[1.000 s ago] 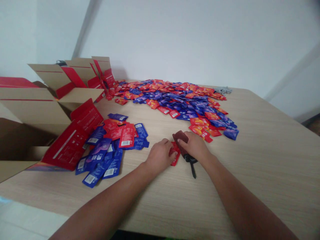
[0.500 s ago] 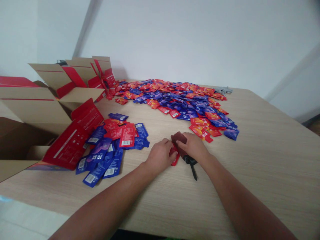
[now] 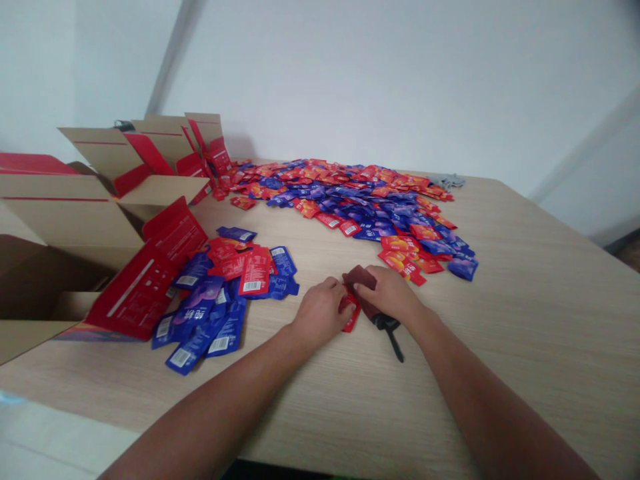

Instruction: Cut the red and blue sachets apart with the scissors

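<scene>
My left hand (image 3: 323, 308) rests on the table with curled fingers on a red sachet (image 3: 353, 315), pressing or pinching its edge. Part of the sachet is covered by my fingers. My right hand (image 3: 393, 291) is closed around a flat, dark reddish-brown tool (image 3: 361, 275) with a black end and a thin black tail (image 3: 395, 345); its kind is not clear. The tool's flat end lies close over the red sachet. Left of my hands is a loose pile of blue and red sachets (image 3: 220, 317).
A long heap of red-orange and blue sachets (image 3: 350, 197) lies across the back of the table (image 3: 540, 320). Open cardboard boxes (image 3: 65, 213) with red flaps stand at the left. A grey cloth-like item (image 3: 447, 181) lies by the wall.
My right hand and the tool have shifted slightly right, and the black tail has swung a little right. My left hand stays in place on the red sachet.
</scene>
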The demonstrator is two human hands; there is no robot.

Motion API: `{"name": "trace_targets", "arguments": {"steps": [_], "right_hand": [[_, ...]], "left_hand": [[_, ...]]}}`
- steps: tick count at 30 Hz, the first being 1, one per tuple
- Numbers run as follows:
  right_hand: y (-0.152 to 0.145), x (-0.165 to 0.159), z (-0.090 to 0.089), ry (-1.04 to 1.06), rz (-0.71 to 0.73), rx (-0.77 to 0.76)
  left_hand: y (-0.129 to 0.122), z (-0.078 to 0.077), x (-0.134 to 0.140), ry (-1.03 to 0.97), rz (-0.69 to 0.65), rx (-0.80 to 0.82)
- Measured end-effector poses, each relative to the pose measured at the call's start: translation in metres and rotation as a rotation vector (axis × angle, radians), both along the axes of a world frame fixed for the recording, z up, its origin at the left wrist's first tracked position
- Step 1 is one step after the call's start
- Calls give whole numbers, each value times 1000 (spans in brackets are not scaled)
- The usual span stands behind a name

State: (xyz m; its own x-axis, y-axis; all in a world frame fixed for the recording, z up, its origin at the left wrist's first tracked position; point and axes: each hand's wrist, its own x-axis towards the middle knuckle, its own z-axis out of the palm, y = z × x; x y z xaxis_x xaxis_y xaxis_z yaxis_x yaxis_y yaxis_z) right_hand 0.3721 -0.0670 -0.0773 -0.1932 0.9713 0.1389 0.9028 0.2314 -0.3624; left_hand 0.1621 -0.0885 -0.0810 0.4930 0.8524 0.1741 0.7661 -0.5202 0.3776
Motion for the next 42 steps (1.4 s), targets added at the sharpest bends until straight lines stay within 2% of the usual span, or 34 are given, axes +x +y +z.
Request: {"name": "trace_targets", "arguments": {"steps": [4,6,9,12,16,18,22,25,28,32,34,42], "right_hand": [[-4,-3,3,25,103,-12],[-3,-4,2,15,69,-18],[2,-1,-1,-7,-65,-15],[6,3,-4,-24,-163,-10],[9,7,-9,-33,-187,11],[9,7,-11,-16,-193,10],[10,10,-10,103,-226,35],[9,12,-2,216,-256,61],[4,11,7,265,-225,32],[-2,3,11,190,-64,-80],[-2,0,8,125,-28,-113],[6,9,-1,11,-180,-62]], "left_hand": [[0,-1,0,-20,1,-9],[0,-1,0,-27,-3,-12],[0,-2,-1,-58,-39,-23],[2,0,-3,-111,-147,-44],[4,6,-3,-108,-369,-88],[4,9,-3,-82,-423,-107],[3,13,-4,-59,-384,-82],[2,15,-4,-37,-347,-54],[1,16,-5,0,-264,-20],[-1,16,-4,68,-97,-3],[-2,14,-4,80,-64,11],[1,8,-4,54,-76,35]]}}
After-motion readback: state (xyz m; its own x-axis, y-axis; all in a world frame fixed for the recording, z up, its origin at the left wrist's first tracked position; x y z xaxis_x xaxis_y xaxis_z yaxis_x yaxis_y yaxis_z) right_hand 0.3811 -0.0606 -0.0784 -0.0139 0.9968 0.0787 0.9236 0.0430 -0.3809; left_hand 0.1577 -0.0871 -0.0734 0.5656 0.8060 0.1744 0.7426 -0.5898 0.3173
